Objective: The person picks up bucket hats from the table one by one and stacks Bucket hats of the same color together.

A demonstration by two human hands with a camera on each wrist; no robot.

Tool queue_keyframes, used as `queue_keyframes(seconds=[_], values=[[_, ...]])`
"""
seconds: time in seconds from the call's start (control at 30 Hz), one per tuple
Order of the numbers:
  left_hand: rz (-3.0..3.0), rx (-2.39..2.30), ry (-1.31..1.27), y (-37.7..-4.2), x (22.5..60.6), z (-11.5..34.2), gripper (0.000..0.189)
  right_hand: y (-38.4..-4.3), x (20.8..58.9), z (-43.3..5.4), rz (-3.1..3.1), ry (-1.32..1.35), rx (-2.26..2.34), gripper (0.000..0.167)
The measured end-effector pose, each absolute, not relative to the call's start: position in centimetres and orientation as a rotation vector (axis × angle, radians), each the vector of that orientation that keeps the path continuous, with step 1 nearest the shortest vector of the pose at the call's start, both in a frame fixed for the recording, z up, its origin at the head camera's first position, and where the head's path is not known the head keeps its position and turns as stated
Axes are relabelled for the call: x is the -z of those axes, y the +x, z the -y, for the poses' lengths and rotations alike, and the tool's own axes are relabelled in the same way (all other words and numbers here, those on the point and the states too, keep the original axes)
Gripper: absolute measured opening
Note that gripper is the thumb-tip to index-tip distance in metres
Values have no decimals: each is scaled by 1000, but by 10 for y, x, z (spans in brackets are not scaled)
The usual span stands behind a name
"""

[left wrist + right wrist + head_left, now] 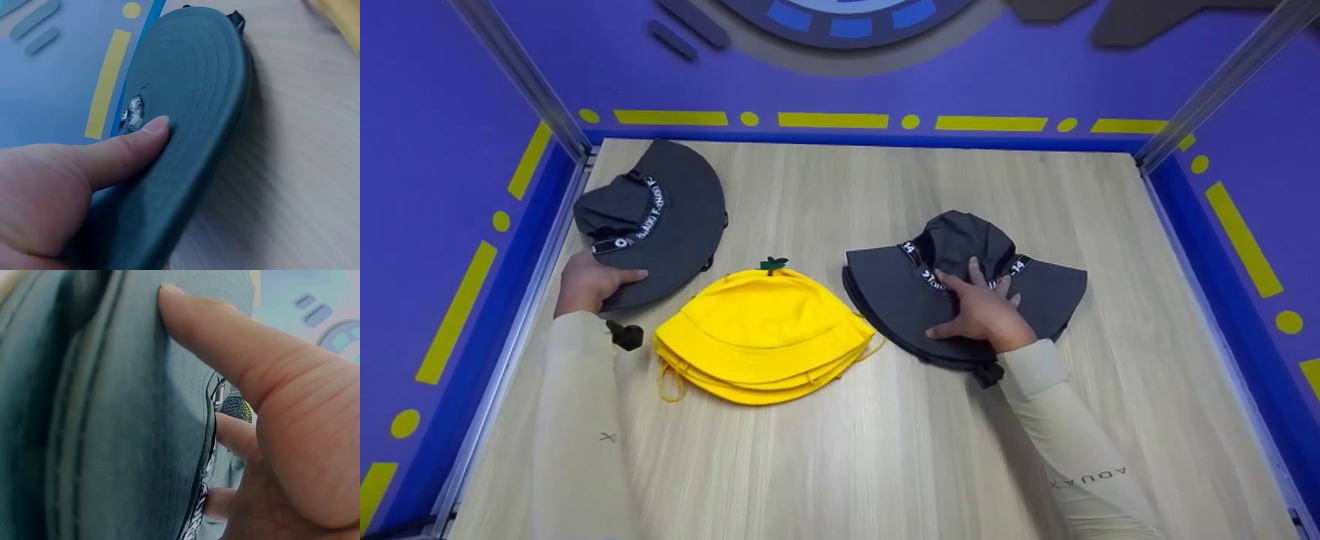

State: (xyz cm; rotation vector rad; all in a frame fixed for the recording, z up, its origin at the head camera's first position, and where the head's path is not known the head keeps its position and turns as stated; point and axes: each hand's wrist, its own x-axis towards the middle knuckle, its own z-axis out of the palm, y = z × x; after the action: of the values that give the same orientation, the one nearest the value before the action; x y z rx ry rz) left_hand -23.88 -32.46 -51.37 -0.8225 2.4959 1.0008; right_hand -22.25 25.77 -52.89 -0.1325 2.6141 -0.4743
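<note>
At the far left in the head view, my left hand [585,283] grips the brim of a dark grey bucket hat [682,202]. In the left wrist view its thumb lies on top of the stitched brim [191,84], with the other fingers hidden beneath. My right hand [986,315] rests with spread fingers on a stack of dark grey bucket hats [1050,289] at the right. The right wrist view shows the thumb on the brim [135,399] and other fingers at the lettered band [197,512]. Between the hands sits a stack of yellow bucket hats [765,322], topped by a green leaf tuft.
The hats are on a light wood table [825,472]. Blue panels [840,94] with yellow dashes enclose its back and sides, joined by metal posts [521,67]. A black cord toggle [626,335] hangs near the left wrist.
</note>
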Motion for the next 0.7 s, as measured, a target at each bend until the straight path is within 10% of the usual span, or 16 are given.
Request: queue_keyframes(seconds=[0.7], values=[[-3090, -714, -237, -212, 449, 272, 31, -223, 527, -257, -2610, -148, 449, 110]])
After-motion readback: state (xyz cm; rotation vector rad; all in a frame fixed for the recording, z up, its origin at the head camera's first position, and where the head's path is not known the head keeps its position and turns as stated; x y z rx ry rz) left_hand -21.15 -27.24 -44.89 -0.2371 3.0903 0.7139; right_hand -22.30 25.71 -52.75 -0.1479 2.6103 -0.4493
